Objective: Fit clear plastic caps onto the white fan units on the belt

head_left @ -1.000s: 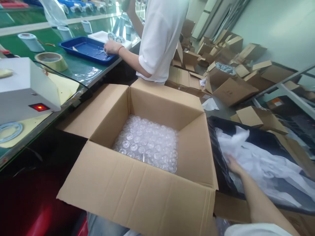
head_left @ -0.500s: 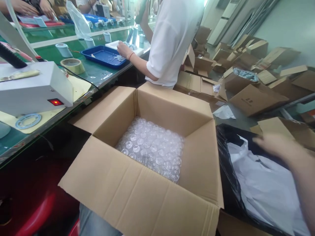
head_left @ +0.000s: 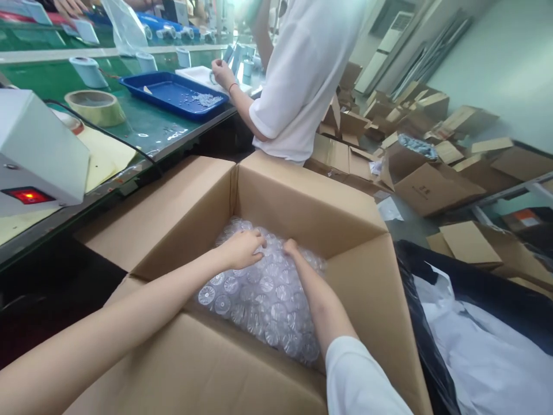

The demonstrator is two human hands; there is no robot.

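We're facing bubbly plastic lying mostly nearward of left hand, fingers half-curled, right hand, fingers hidden; grips unclear.

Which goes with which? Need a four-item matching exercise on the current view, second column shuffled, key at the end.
Things:
1. Left hand
2. Tray
3. Switch
4. Tape roll

Places, colours, states:
A. Lit red
B. Pale yellow, lying flat on the bench
C. Inside the carton, at the clear plastic
D. Blue, with small bits in it

Pairs: 1-C, 2-D, 3-A, 4-B
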